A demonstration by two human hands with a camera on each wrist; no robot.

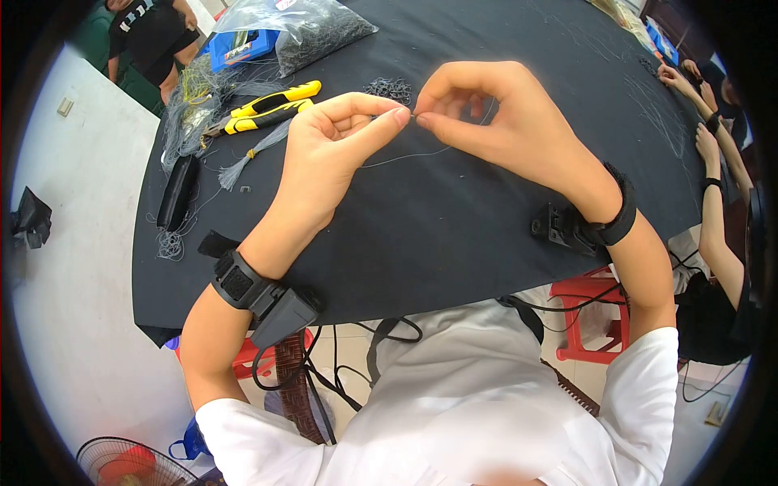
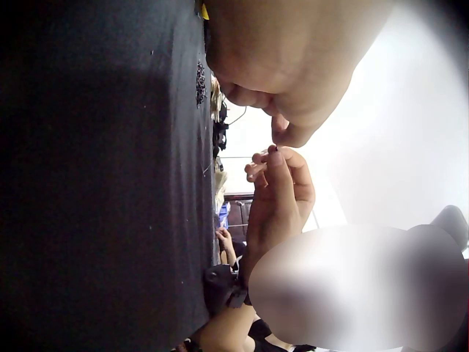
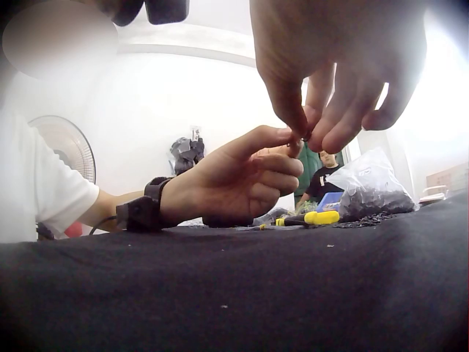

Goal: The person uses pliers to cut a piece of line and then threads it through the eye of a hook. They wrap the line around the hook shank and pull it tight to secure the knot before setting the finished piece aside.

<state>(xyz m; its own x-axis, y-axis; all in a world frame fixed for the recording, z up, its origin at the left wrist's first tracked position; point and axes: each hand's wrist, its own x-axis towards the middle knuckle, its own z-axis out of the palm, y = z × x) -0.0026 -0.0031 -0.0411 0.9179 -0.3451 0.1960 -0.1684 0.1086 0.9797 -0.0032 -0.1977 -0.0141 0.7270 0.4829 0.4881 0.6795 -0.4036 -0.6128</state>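
In the head view, my left hand [image 1: 328, 150] and right hand [image 1: 515, 121] meet fingertip to fingertip above the black-covered table [image 1: 454, 243]. Thumb and forefinger of each are pinched round a tiny dark piece [image 3: 306, 137] and thin fishing line. The piece is mostly hidden by the fingertips, so I cannot tell its kind. A length of fishing line [image 1: 405, 157] curves below the hands, and part of it loops by the right palm. Just behind the fingertips lies a heap of small dark metal pieces [image 1: 389, 89].
Left of the hands lie yellow-black pliers [image 1: 271, 105], a tied bundle of line [image 1: 239, 168], a black roll [image 1: 178, 193] and tangled line. A clear bag [image 1: 324, 49] of dark pieces stands by a blue box [image 1: 243, 49]. Other people's arms [image 1: 709, 154] are at the right edge.
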